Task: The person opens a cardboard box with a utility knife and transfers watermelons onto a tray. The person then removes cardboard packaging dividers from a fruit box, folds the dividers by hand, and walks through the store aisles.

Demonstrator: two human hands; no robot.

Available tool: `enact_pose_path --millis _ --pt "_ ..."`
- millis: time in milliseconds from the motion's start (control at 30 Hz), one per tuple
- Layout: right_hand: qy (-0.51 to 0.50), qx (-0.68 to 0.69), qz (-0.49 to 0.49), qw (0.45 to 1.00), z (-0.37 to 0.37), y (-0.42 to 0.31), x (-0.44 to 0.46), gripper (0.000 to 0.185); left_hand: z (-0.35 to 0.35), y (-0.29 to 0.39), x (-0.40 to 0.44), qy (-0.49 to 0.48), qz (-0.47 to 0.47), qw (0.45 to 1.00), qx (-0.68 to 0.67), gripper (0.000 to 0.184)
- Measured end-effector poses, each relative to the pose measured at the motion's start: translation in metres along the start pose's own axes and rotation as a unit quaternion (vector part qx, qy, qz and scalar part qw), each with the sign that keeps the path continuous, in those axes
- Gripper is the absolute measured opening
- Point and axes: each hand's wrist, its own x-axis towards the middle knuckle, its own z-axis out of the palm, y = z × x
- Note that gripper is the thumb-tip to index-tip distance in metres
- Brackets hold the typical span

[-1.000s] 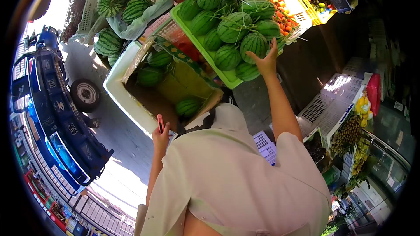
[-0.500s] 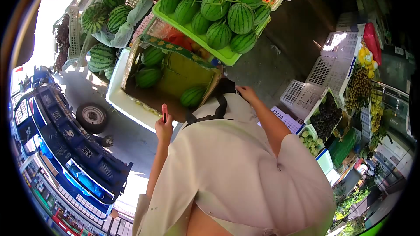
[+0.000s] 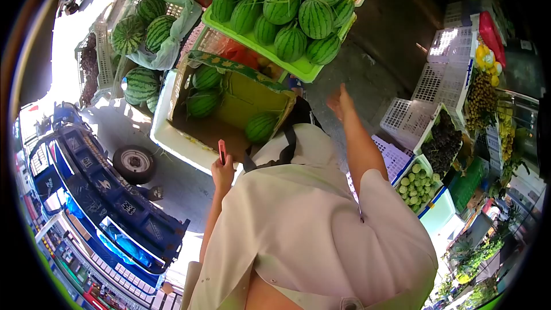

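Observation:
My left hand (image 3: 222, 172) is closed around a slim red box cutter (image 3: 222, 151) with a dark slot, held upright. Just beyond it stands a cardboard box (image 3: 244, 95) set in a white foam box (image 3: 162, 129). Inside the cardboard lie two watermelons (image 3: 204, 104) at the left and a single watermelon (image 3: 261, 127) near my waist. My right hand (image 3: 342, 103) is out to the right over the floor, fingers extended and slightly blurred, with nothing visible in it. Ahead of it, a green tray (image 3: 301, 71) carries a pile of small watermelons (image 3: 290, 43).
A blue three-wheeled cart (image 3: 103, 178) with a wheel (image 3: 134, 164) stands left. More watermelons (image 3: 160, 33) fill a lined crate at upper left. On the right are white plastic crates (image 3: 407, 117), dark grapes (image 3: 442, 143) and round green fruit (image 3: 416, 188).
My right hand has moved from beside my waist outward and forward, its fingers extending. The left hand still grips the box cutter. The whole view has shifted slightly.

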Motion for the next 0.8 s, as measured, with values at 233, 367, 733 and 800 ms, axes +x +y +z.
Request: enact_pose_path --millis 233,367,733,800 --pt "0.029 0.094 -0.042 0.994 0.036 -0.074 0.087 0.086 0.018 0.032 0.003 0.023 -0.023 0.996 0.078 0.04" --pt "-0.011 0.088 -0.008 0.996 0.048 -0.111 0.137 0.088 0.036 0.058 0.0 0.024 0.012 0.997 0.077 0.034" --pt "-0.244 0.298 0.027 0.922 0.059 -0.177 0.303 0.079 0.111 0.119 0.048 0.145 -0.216 0.963 -0.07 0.029" --pt "-0.244 0.236 -0.037 0.94 0.053 -0.168 0.341 0.065 0.118 0.124 0.062 0.146 -0.212 0.966 -0.036 0.027"
